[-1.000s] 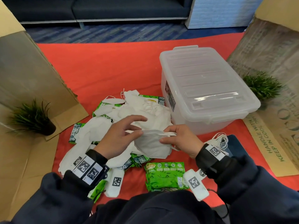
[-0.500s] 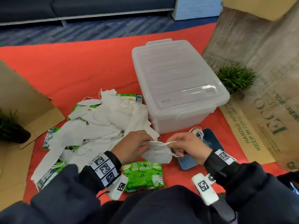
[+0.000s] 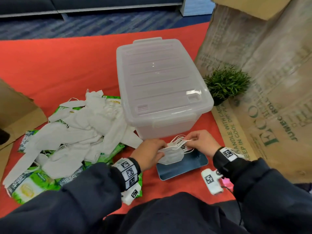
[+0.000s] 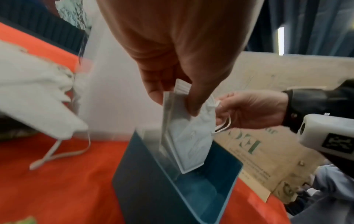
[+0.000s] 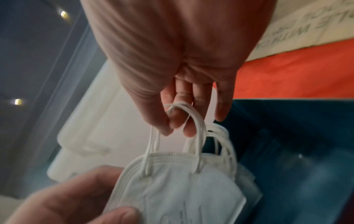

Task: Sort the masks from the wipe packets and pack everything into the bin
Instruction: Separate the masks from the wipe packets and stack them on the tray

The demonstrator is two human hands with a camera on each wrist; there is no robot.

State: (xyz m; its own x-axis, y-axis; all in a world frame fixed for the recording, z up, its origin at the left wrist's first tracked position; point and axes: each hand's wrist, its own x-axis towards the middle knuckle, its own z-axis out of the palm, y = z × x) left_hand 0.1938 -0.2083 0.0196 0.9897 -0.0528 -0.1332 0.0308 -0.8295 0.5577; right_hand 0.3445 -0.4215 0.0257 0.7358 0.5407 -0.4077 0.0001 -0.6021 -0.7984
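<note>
My left hand (image 3: 161, 150) pinches the edge of a small stack of folded white masks (image 3: 170, 157) just above a blue tray (image 3: 182, 168). My right hand (image 3: 190, 141) pinches their gathered ear loops (image 3: 179, 141). In the left wrist view the masks (image 4: 189, 136) hang upright with their lower corner inside the tray (image 4: 172, 189). In the right wrist view thumb and finger hold the loops (image 5: 193, 119) above the masks (image 5: 182, 189). A pile of loose white masks (image 3: 81, 129) lies over green wipe packets (image 3: 30, 188) on the left. The clear bin (image 3: 160, 85) stands behind with its lid on.
Red cloth (image 3: 59, 65) covers the surface. A small green plant (image 3: 226, 81) stands right of the bin, against tall cardboard (image 3: 270, 81). More cardboard (image 3: 15, 107) lies at the left edge. A white tagged device (image 3: 211, 180) hangs beside the tray.
Both hands carried the mask from the pile rightward and down to the blue tray in front of the bin. The right hand now holds several ear loops.
</note>
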